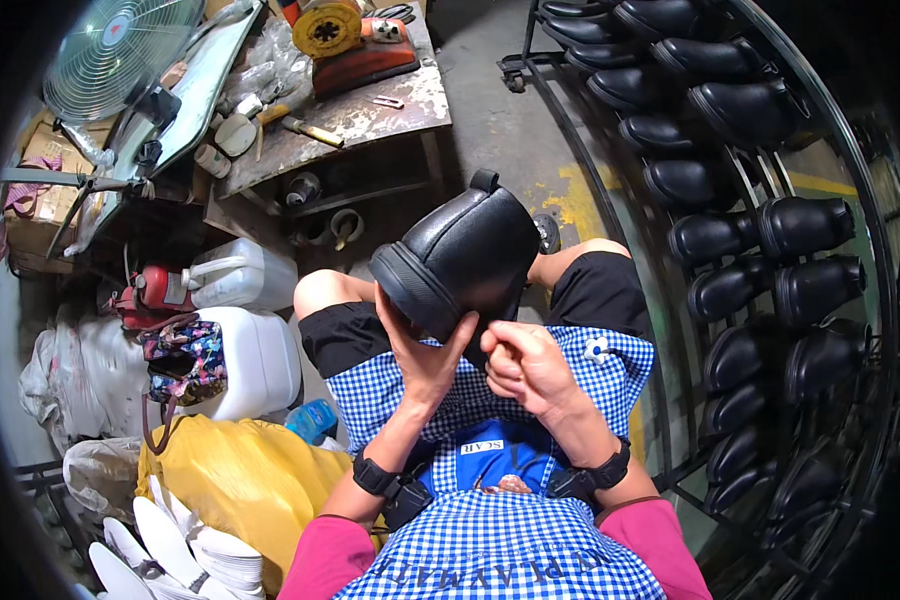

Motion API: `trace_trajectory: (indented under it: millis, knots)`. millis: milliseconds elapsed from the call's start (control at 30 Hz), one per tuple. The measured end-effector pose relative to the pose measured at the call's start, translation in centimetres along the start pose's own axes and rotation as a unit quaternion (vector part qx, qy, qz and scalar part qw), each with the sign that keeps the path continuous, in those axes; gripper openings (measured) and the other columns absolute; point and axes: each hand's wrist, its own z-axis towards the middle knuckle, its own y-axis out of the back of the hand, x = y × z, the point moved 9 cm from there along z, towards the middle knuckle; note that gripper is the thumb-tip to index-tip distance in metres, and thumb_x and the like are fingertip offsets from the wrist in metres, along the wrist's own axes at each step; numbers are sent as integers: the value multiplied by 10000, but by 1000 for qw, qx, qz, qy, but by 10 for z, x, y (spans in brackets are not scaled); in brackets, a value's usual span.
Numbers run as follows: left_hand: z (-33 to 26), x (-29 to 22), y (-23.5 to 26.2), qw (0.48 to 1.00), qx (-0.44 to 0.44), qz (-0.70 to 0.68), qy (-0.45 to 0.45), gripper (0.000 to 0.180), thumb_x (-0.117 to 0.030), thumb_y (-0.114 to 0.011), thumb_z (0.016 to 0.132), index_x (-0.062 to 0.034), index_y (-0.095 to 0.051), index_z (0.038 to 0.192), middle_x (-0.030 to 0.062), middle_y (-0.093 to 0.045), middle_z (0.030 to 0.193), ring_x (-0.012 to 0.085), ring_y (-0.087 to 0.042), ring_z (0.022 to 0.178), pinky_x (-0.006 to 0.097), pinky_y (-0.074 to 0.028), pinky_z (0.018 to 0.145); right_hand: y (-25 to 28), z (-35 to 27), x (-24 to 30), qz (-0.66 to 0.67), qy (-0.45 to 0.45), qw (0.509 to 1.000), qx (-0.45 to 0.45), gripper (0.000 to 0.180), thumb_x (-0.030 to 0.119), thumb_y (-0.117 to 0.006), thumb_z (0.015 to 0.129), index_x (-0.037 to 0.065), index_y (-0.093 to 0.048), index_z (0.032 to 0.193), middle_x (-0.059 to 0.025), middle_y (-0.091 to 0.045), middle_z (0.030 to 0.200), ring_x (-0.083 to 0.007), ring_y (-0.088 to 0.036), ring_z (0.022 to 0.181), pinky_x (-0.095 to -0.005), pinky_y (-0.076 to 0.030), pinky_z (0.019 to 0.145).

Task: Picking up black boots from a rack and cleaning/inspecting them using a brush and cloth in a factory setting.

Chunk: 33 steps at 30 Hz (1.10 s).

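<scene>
The black boot [462, 255] looks like leather, faintly grained with a soft sheen, its sole rim ribbed rubber. The boots on the rack [760, 235] shine glossier, the rack itself dark metal tubing. The apron [490, 400] is matt checked cloth. The desk [370, 115] top is worn, blotchy and rough. The jugs [255, 345] are smooth white plastic.

Shoe [460, 255] above lap, between rack [760, 250] right and workbench [370, 115] behind-left.
</scene>
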Motion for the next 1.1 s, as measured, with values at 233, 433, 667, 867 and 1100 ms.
trace_trajectory:
  millis: [233, 433, 667, 867, 1100]
  knots:
    - [-3, 20, -13, 979, 75, -170, 84, 792, -147, -772, 684, -6, -288, 1295, 128, -489, 1167, 219, -499, 1067, 330, -398, 933, -5, -20, 83, 79, 126, 987, 66, 383, 291, -392, 951, 21, -540, 724, 22, -340, 418, -84, -311, 308, -221, -273, 325]
    - [5, 46, -14, 897, 61, -357, 255, 517, -354, -586, 834, 11, -460, 1178, 127, -573, 1068, 220, -587, 941, 335, -500, 810, 43, -20, 120, -304, 341, 878, -144, 305, 285, -500, 913, 27, -571, 1058, 20, -578, 941, -46, -505, 819, -188, -346, 688]
    - [23, 55, -28, 774, 90, -521, 347, 633, -493, -529, 846, 2, -442, 1231, 148, -577, 1117, 243, -588, 978, 356, -488, 859, 54, 8, -6, -226, -27, 973, 38, 581, 312, -569, 866, 30, -343, 1321, -55, -519, 1151, -124, -511, 1019, -239, -441, 815]
    - [53, 41, -37, 773, 111, -512, 357, 744, -626, -448, 815, -21, -448, 1247, 148, -552, 1162, 250, -562, 1011, 359, -455, 895, -3, 22, 17, -47, 48, 988, 137, 719, 384, -591, 838, -8, -268, 1348, -130, -429, 1281, -185, -476, 1139, -284, -422, 932]
    - [81, 60, -44, 743, 116, -547, 367, 779, -661, -423, 804, -21, -443, 1248, 145, -536, 1183, 248, -550, 1031, 352, -451, 902, -13, 56, 40, -86, 35, 991, 93, 686, 362, -578, 853, -12, -279, 1344, -123, -431, 1288, -181, -458, 1164, -288, -390, 965]
